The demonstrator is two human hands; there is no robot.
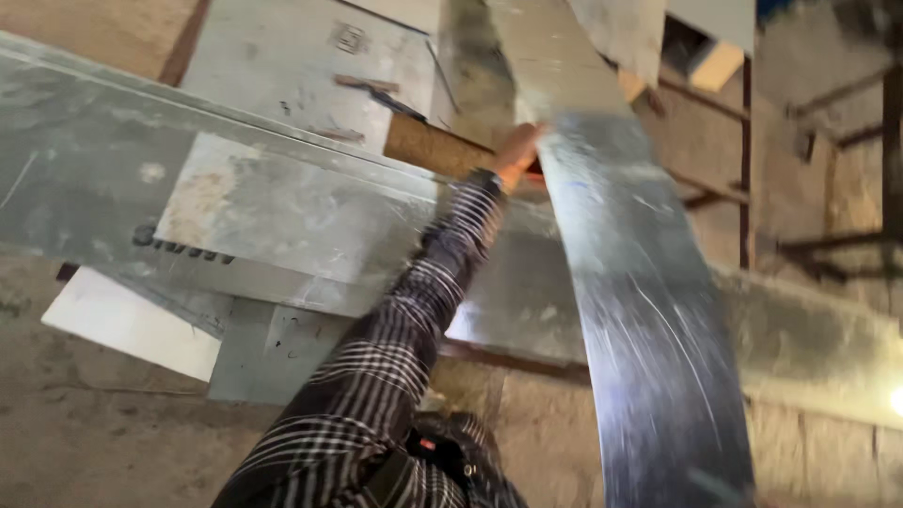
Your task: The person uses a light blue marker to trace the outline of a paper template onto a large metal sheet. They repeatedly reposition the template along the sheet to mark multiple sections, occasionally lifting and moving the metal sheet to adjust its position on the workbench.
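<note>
From the head view, one hand (519, 150), which one I cannot tell, grips the left edge of the long steel strip (640, 310) lying over the metal sheets (282, 216), fingers hidden; a firm hold clear of sharp edges seems wise.

Dusty concrete floor (113, 442) — overlapping galvanized metal sheets (282, 216) directly on it, white board (132, 325) underneath.

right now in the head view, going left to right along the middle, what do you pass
white board → grey metal sheet with a rusty patch → plaid sleeve → hand on the edge of the long shiny metal strip → dark metal frame
</note>
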